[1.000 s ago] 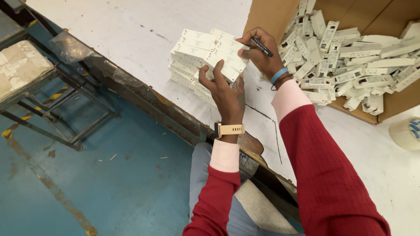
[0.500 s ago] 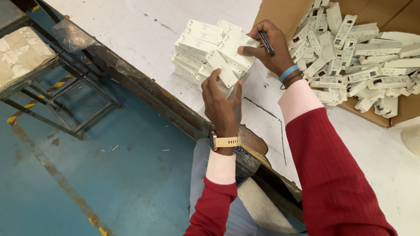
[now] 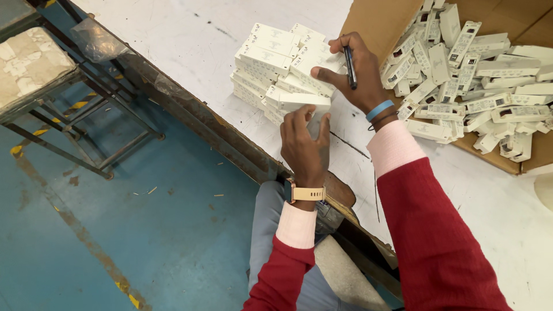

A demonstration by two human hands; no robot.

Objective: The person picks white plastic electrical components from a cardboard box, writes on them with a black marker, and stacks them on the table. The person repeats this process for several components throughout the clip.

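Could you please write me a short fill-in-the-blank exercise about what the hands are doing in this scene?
1. The right hand holds a dark ____ between its fingers.
2. The left hand grips one small ____ box at the edge of the stack of boxes.
3. Many more loose white pieces lie in an open ____ carton to the right.
4. The left wrist wears a ____ with a tan strap.

Missing words: pen; white; cardboard; watch

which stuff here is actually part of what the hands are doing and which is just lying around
In use:
left hand on a white boxed part
right hand holding a black pen
stack of white boxes
cardboard box of loose white parts

Lying about:
metal stand on the blue floor
plastic wrap at the table edge
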